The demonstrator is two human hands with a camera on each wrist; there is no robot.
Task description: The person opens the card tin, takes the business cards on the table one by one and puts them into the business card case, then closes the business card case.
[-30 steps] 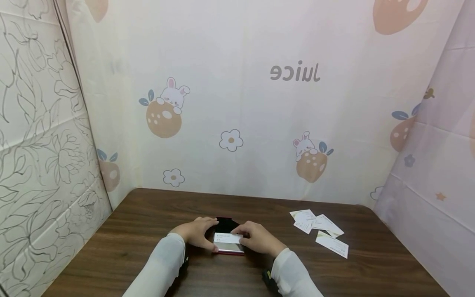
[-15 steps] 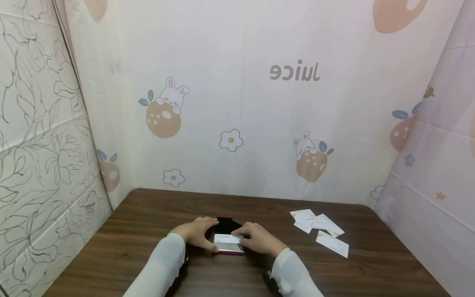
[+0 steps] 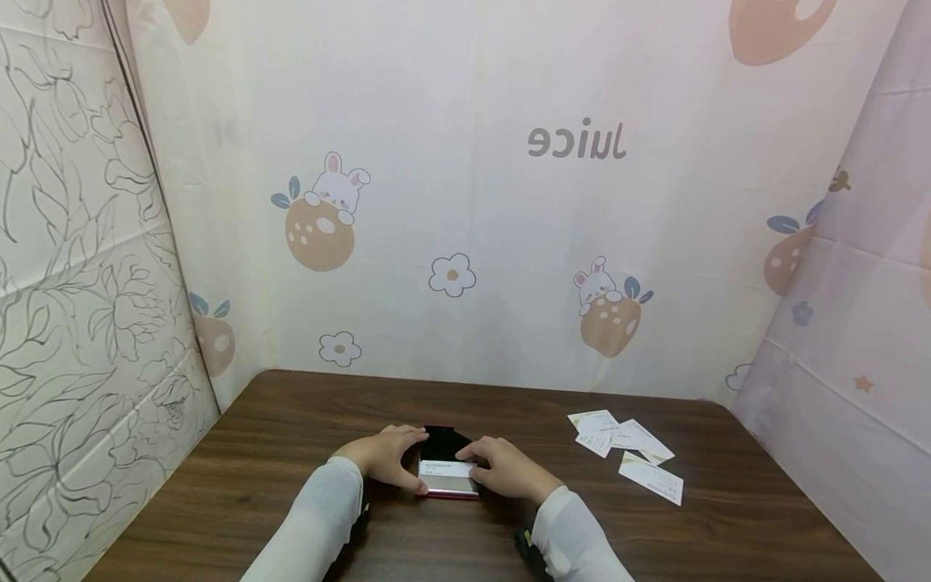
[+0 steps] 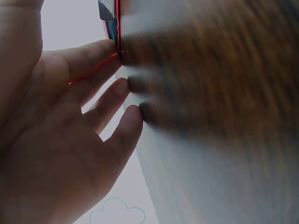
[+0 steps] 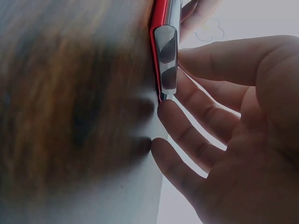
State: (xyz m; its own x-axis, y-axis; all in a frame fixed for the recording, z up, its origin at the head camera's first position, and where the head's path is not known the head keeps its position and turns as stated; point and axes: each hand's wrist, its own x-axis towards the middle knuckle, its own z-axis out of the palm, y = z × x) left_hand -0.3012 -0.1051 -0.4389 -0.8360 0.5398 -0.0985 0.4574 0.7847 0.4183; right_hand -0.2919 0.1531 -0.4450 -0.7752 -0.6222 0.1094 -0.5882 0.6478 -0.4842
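Note:
A business card case [image 3: 451, 484] with a silver body and red edge lies on the table, its dark flap [image 3: 440, 440] folded back toward the far side. A white business card [image 3: 436, 467] lies across the far part of the silver body. My left hand [image 3: 385, 457] holds the case at its left side, thumb at the near corner and index finger by the flap. My right hand [image 3: 509, 469] has index finger and thumb at the card's right end. In the right wrist view the thumb rests against the silver case [image 5: 168, 60]; other fingertips touch the tabletop.
Several loose business cards [image 3: 629, 440] lie overlapping on the right of the wooden table [image 3: 305, 404], one of them [image 3: 652, 477] nearer me. A printed curtain [image 3: 465, 202] hangs along the back edge, with more cloth at both sides.
The card has slid slightly toward me over the case, the right fingertips moving along with it. My left hand and the case stay put.

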